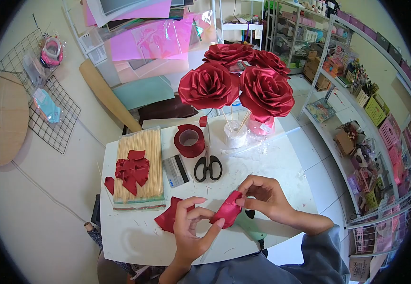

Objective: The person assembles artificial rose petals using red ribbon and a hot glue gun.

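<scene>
Between my two hands is a red satin ribbon petal [226, 211], held tilted over the front of the table. My left hand [193, 229] grips its lower left end, thumb on the near side. At the upper right end, my right hand [266, 201] pinches it between thumb and fingers. Partly behind my left hand lie more red ribbon pieces [166, 217] on the table. A light green glue gun [251, 228] rests below my right hand, its front part partly covered.
Black-handled scissors [208, 169], a card [175, 171] and a red ribbon roll [189, 141] lie mid-table. Cut petals [133, 171] sit on a pack of wooden sticks [155, 161] at left. Large red ribbon roses [209, 86] stand behind in a white container [235, 137]. Shelves [331, 85] line the right.
</scene>
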Action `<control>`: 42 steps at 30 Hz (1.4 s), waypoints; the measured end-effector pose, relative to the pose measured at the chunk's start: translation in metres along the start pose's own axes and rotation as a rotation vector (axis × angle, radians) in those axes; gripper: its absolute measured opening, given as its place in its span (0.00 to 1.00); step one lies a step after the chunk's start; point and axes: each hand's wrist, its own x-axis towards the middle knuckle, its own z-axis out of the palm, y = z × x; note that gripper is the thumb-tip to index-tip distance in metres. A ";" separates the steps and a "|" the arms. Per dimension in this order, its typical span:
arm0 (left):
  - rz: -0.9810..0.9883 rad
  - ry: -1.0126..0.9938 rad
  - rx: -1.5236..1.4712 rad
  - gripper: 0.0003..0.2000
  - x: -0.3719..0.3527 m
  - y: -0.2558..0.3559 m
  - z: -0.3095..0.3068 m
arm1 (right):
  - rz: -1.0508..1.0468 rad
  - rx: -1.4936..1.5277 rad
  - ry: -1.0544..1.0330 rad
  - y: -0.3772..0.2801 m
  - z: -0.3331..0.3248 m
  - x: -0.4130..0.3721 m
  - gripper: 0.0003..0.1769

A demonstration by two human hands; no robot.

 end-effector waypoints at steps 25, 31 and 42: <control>-0.126 -0.346 -0.053 0.32 0.003 0.006 -0.003 | -0.111 -0.061 0.009 0.002 0.004 -0.002 0.08; -0.228 -0.197 -0.401 0.31 0.002 -0.004 -0.010 | -0.113 -0.049 0.030 0.003 0.003 -0.001 0.09; -0.271 -0.079 -0.151 0.25 0.001 0.008 0.001 | -0.334 -0.345 -0.035 0.006 0.005 0.000 0.15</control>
